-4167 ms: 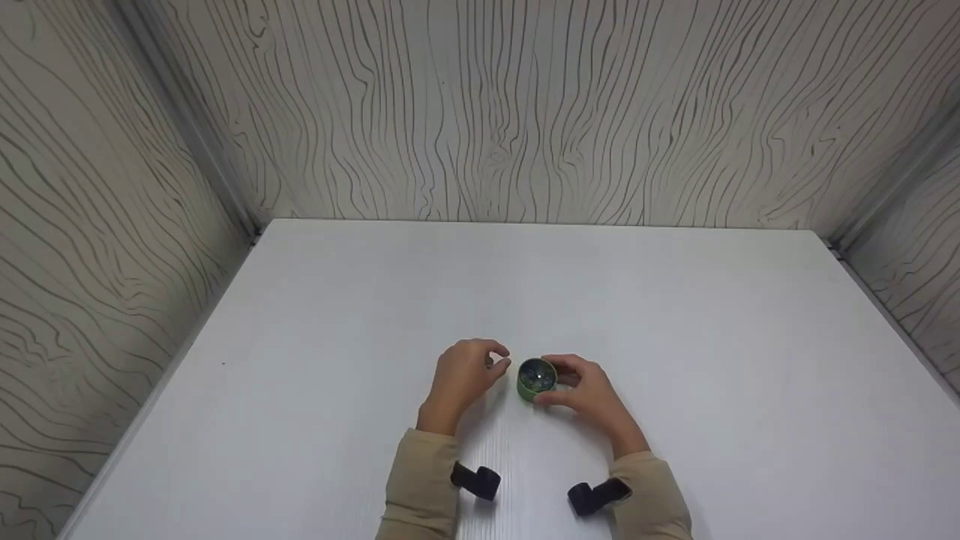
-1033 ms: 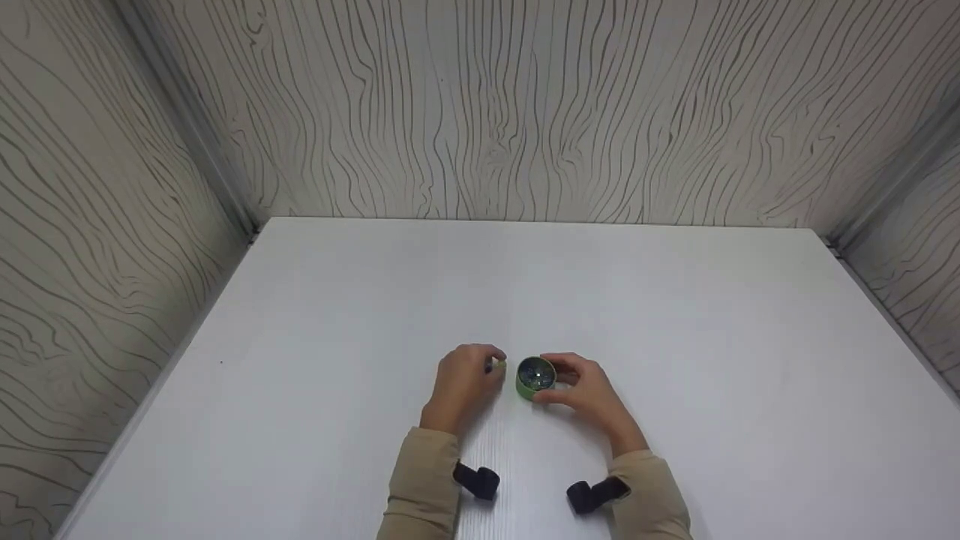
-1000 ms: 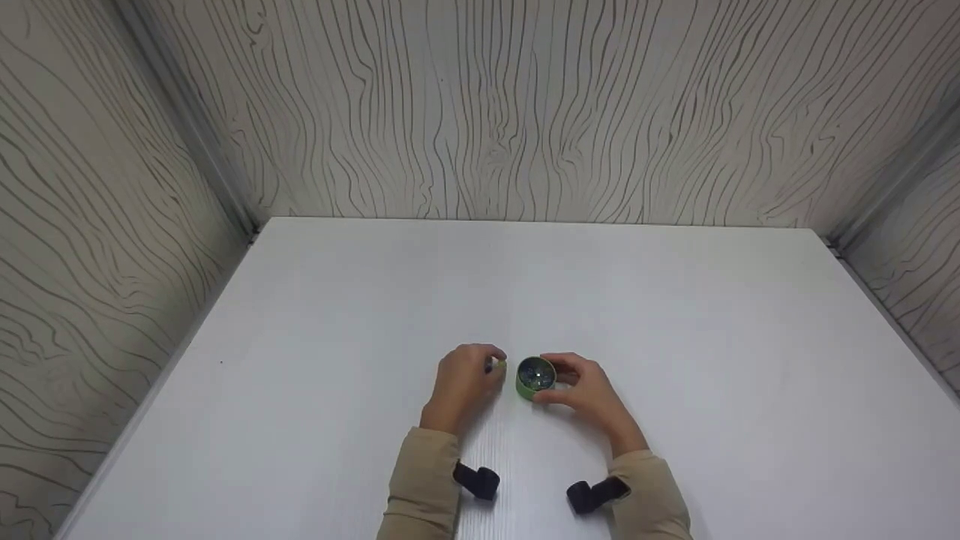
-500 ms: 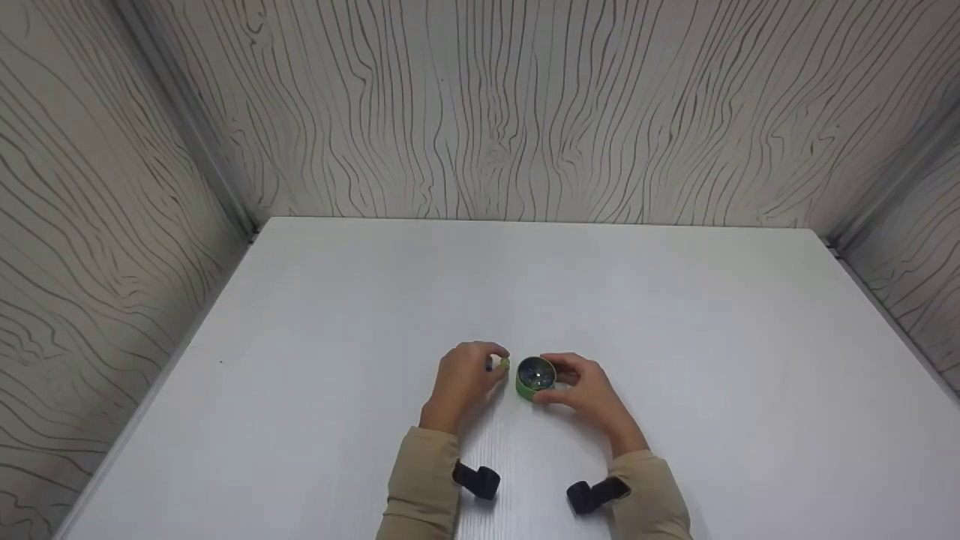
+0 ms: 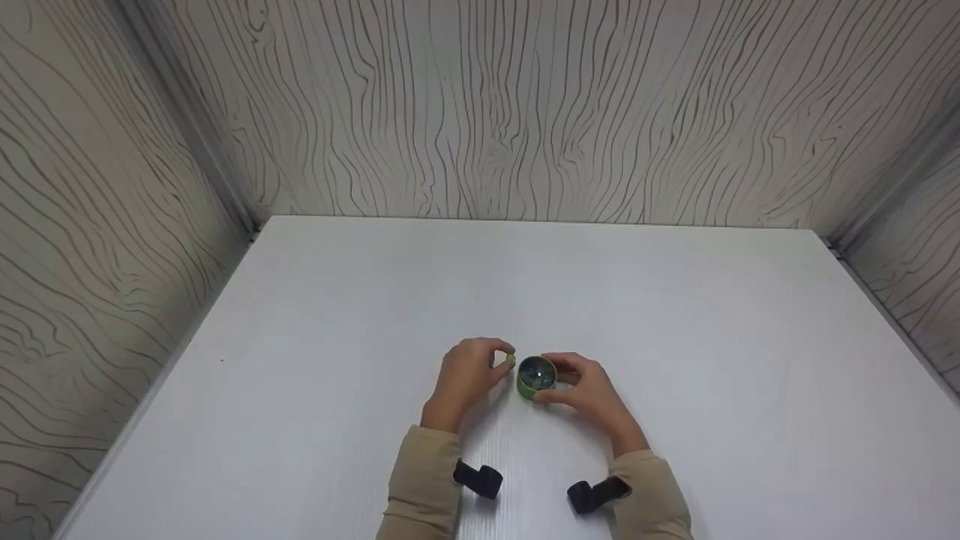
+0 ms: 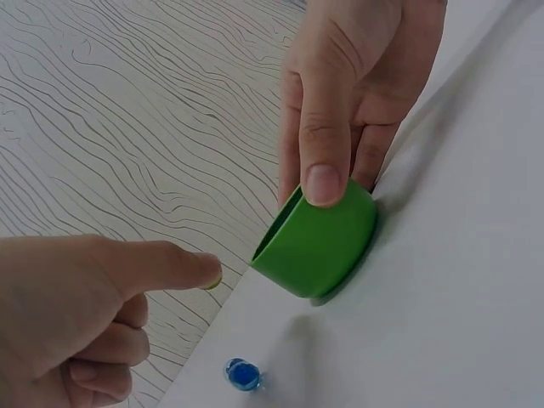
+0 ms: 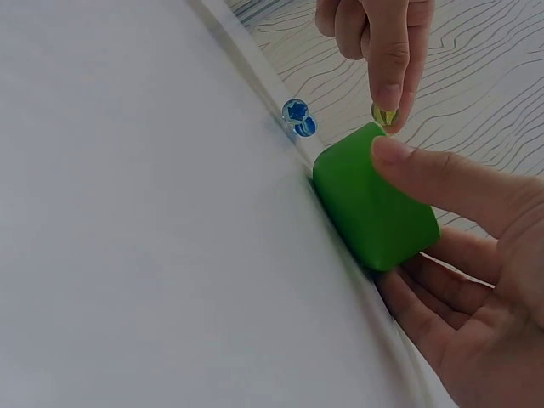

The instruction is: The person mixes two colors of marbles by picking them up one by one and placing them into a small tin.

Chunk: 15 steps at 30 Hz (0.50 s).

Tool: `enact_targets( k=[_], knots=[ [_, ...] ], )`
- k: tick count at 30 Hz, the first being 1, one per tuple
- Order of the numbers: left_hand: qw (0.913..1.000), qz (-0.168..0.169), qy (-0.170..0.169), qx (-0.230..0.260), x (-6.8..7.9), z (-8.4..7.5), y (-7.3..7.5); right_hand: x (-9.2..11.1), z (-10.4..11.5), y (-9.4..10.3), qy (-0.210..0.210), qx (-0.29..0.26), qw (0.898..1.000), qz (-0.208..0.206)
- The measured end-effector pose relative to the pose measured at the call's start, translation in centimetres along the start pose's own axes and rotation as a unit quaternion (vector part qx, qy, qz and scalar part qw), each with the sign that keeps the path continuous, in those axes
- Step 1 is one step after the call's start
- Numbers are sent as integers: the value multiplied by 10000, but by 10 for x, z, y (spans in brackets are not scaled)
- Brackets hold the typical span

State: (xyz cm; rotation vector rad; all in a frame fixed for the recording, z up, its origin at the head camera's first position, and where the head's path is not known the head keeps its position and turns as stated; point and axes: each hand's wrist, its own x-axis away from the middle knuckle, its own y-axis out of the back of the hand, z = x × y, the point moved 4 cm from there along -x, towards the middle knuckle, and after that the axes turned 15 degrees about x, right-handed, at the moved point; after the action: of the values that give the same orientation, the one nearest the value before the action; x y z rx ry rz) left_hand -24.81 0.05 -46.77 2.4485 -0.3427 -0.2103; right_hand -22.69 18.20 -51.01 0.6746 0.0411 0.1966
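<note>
My left hand (image 5: pixel 465 373) pinches a yellow glass marble (image 7: pixel 385 114) between thumb and forefinger, just left of a small green cup (image 6: pixel 316 242). That cup stands on the white table, its mouth upward. From the right, my right hand (image 5: pixel 591 390) holds it, thumb on the near wall and fingers round the far side. Dark, shiny contents with a bright glint show inside it in the head view. Blue glass marbles (image 7: pixel 297 116) lie on the table beside the cup; the left hand hides them in the head view.
The white tabletop (image 5: pixel 337 300) stretches out around both hands. Wood-grain panels (image 5: pixel 495 112) rise behind it and at both sides. A black wrist camera (image 5: pixel 480 480) sticks out from each tan sleeve (image 5: pixel 424 480).
My left hand dipped toward the table, closed thumb and forefinger on the yellow marble, and has risen slightly, nearer the cup. The right hand and cup have stayed in place.
</note>
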Motion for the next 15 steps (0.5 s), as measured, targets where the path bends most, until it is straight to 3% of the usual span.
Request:
enact_targets(
  k=[15],
  knots=[
    [9996,123,-86,233,2,-9,-2,-1,0,1,190,83,9998,-3]
  ],
)
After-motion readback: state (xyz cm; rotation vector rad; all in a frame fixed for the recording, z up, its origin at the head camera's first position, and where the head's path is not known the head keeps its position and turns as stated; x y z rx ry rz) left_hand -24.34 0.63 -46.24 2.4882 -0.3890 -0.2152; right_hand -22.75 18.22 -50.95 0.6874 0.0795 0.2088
